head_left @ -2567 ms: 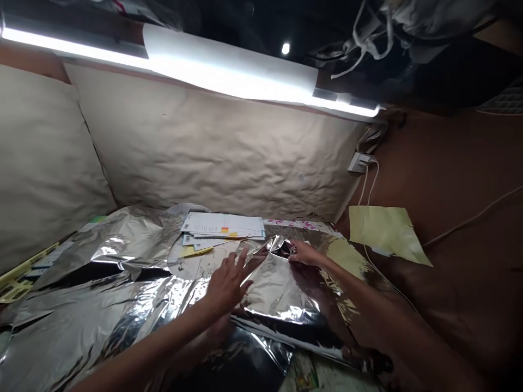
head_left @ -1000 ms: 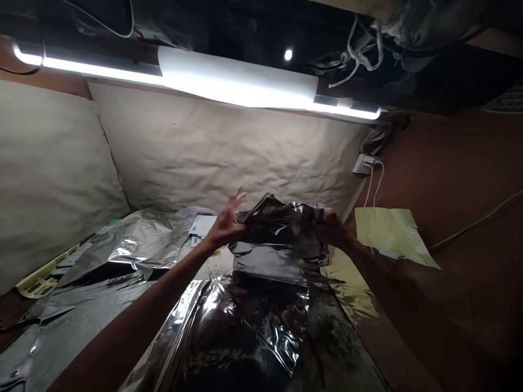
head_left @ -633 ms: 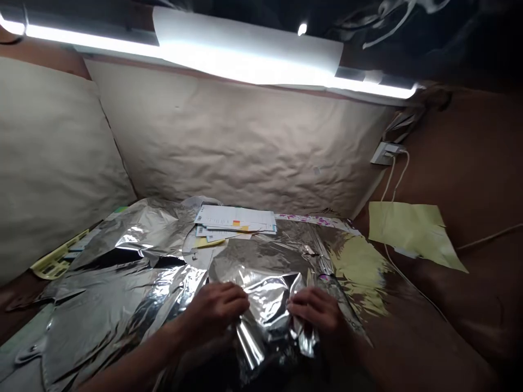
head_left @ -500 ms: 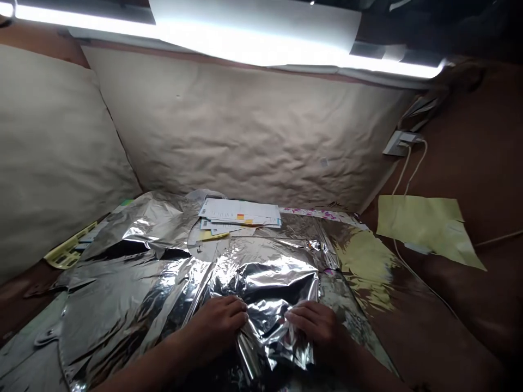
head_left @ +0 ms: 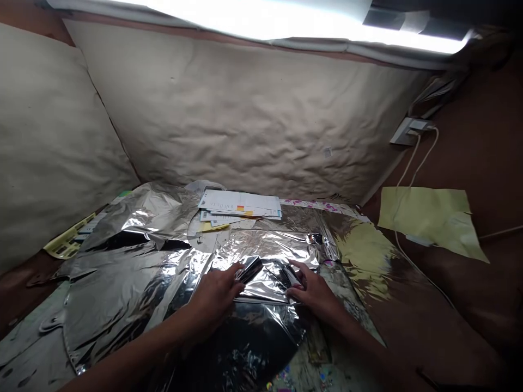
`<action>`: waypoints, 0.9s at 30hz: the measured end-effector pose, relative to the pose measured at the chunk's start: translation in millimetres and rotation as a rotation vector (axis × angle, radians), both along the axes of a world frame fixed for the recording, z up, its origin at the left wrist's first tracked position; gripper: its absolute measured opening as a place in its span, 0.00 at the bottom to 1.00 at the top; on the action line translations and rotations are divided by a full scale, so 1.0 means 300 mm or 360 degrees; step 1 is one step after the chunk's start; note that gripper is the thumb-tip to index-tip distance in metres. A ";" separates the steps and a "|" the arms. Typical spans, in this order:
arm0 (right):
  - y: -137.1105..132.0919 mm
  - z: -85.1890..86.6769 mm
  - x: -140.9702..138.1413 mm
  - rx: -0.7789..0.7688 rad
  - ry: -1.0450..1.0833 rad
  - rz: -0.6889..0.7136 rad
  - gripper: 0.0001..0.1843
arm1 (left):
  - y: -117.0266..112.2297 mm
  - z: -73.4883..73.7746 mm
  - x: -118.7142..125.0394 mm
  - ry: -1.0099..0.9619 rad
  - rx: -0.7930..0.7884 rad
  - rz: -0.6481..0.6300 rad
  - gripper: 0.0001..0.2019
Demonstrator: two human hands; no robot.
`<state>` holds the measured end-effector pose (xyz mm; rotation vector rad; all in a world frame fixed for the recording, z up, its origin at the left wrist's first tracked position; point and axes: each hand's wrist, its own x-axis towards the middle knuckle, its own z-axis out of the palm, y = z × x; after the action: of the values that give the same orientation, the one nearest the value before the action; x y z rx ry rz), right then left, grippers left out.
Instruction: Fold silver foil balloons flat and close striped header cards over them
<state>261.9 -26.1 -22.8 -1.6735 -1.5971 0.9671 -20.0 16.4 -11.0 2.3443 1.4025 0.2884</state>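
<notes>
A shiny silver foil sheet [head_left: 265,239] lies in the middle of the worktable, its near part folded back on itself. My left hand [head_left: 216,291] pinches a dark, rolled-looking fold [head_left: 250,269] of this foil between thumb and fingers. Opposite it, my right hand [head_left: 314,288] grips another raised fold [head_left: 291,276], thumb below and fingers above. Between both hands the foil lies fairly flat, with a straight near edge. Larger crumpled silver sheeting [head_left: 122,288] spreads to the left, under my left forearm.
Papers [head_left: 241,202] are piled behind the foil. Yellow paper [head_left: 429,218] hangs at the right beside a power socket [head_left: 411,130] with white cords. A padded, paper-covered wall [head_left: 245,120] closes off the back. Above it glows a tube light [head_left: 265,19]. Small coloured bits [head_left: 286,375] lie at the near edge.
Both hands have moved up and away from me, lifting the foil's near part and folding it back. The dark surface and table in front now show. The camera has tilted down slightly.
</notes>
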 end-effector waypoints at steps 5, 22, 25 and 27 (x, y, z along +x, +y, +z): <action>-0.059 -0.003 -0.005 0.0006 -0.0094 0.0000 0.38 | -0.056 0.019 0.001 0.0195 -0.0032 -0.0036 0.29; -0.219 -0.091 0.078 0.0921 -0.1179 0.0757 0.22 | -0.055 -0.040 -0.091 0.0153 0.0235 -0.0795 0.23; -0.223 -0.086 0.074 0.0994 -0.1104 0.0675 0.18 | -0.061 -0.028 -0.112 0.0109 0.0147 -0.0811 0.33; -0.209 -0.045 0.076 0.0887 -0.0943 0.0704 0.17 | -0.055 -0.002 -0.110 0.0072 0.0084 -0.0869 0.44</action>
<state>284.7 -88.7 -36.1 -1.2844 -2.4188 0.1412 -53.0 -0.1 -11.7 2.6727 0.7272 0.1146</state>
